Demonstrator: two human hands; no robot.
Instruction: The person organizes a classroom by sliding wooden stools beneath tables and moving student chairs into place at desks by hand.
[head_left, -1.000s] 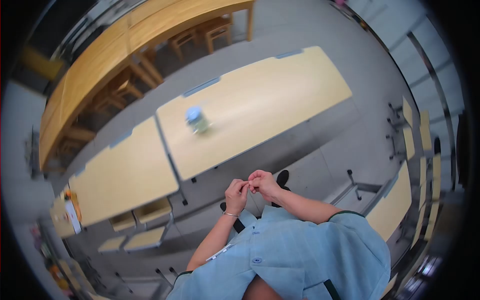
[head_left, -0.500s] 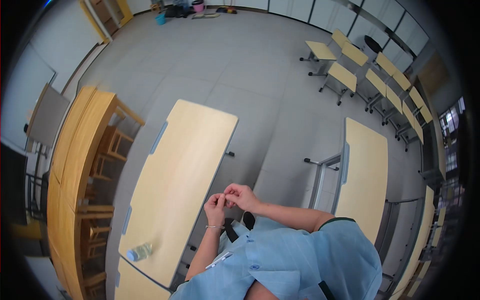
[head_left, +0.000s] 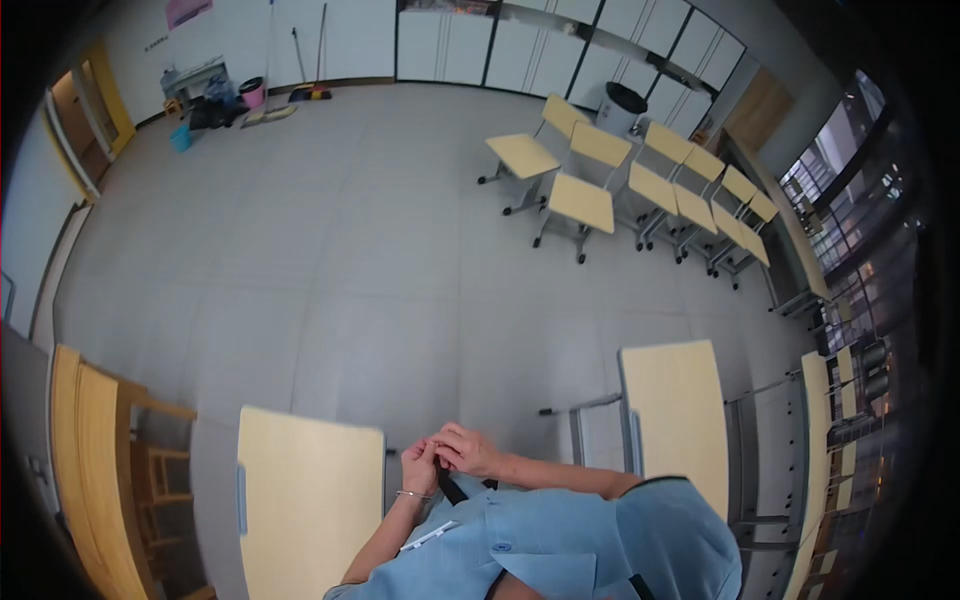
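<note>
My left hand [head_left: 418, 470] and my right hand [head_left: 469, 450] meet in front of my body, fingertips touching. Both are closed, with fingers pinched together. Whatever sits between the fingertips, if anything, is too small to make out. A thin bracelet [head_left: 414, 494] circles my left wrist. Just below the hands hangs a black strap [head_left: 453, 488] against my light blue shirt [head_left: 560, 520]. White pens or a similar slim item [head_left: 430, 535] show at the shirt's left side. To the left of my hands stands a pale wooden desk [head_left: 310, 480].
Another pale desk [head_left: 675, 410] stands to my right. Brown wooden tables [head_left: 95, 450] line the left side. Several chairs [head_left: 580, 200] stand ahead at the right, near a grey bin [head_left: 619, 112]. Along the far wall are a blue bucket [head_left: 181, 139], a pink bucket [head_left: 252, 94] and brooms [head_left: 312, 92].
My view has tilted up and turned right, so more of the far wall shows and the bottle on the left desk has left the frame. The hands stay together, fingers pinched.
</note>
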